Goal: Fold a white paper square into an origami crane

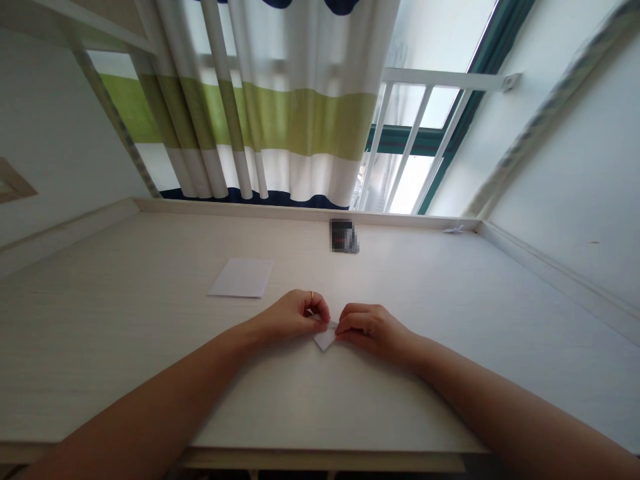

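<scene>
A green-banded curtain point(310, 123) hangs by a white railing point(450, 79) and teal-framed window point(429, 141).

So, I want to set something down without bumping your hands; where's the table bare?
Bare table: between the white sheet and left rim, and between the right hand and right rim. Crowded: the middle, where the left hand and right hand meet at the folded paper.

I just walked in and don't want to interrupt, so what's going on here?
A person is handling a small piece of white paper over a pale tabletop. The left hand pinches it on one side and the right hand on the other, with a pointed corner facing the person. Farther back, to the left, lies flat white paper; a blurred dark object sits near the back edge.
</scene>
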Demonstrator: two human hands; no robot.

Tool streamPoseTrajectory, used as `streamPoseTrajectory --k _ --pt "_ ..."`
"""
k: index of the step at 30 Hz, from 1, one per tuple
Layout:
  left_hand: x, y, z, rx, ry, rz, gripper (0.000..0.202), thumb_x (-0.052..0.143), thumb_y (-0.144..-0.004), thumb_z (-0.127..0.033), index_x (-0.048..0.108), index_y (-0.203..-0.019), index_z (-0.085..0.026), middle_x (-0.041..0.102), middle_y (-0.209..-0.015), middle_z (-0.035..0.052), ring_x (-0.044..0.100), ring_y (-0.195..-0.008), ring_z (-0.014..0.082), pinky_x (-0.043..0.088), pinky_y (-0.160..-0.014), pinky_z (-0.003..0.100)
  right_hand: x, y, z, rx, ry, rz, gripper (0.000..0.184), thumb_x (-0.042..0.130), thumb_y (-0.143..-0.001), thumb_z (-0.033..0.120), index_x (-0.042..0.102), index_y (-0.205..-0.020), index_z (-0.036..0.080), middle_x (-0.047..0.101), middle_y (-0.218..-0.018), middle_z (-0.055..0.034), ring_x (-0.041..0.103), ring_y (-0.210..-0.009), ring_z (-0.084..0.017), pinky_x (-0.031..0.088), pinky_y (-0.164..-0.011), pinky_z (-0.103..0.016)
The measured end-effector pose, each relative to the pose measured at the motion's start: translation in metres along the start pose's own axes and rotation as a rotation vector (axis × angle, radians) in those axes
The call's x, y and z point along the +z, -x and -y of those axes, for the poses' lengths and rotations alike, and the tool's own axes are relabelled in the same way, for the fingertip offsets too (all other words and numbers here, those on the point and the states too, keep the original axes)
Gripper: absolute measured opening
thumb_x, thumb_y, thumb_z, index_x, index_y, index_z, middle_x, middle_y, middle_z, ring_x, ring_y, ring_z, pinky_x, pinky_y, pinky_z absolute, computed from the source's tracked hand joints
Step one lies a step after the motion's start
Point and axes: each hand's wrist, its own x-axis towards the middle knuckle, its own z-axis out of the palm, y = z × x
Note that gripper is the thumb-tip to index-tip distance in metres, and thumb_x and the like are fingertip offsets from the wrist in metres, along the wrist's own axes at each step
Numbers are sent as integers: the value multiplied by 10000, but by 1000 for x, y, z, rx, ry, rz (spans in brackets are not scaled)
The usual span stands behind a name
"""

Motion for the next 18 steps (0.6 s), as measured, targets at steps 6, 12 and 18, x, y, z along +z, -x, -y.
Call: streamPoseTrajectory --k 6,12,18 --pt "0 2 -4 161 -400 -9 108 619 -655 -230 693 -726 -200 574 -868 26 536 -833 163 388 -782 250 0 1 -2 -3 86 39 166 481 -821 201 641 -798 164 569 -816 -59 546 -709 -123 445 -667 -245" --pt "-4 0 -2 118 -405 40 148 603 -667 -251 702 -772 -215 551 -829 9 545 -725 135 408 -693 222 0 0 4 -55 230 78 179 449 -840 213 623 -840 168 555 -901 -78 528 -741 -132 432 -673 -256" --pt "-4 1 -3 123 -373 52 133 594 -661 -220 690 -751 -197 557 -817 10 555 -706 132 420 -679 213 4 -7 8 -173 326 119 218 411 -865 251 613 -857 169 576 -840 -81 509 -767 -158 419 -694 -288"
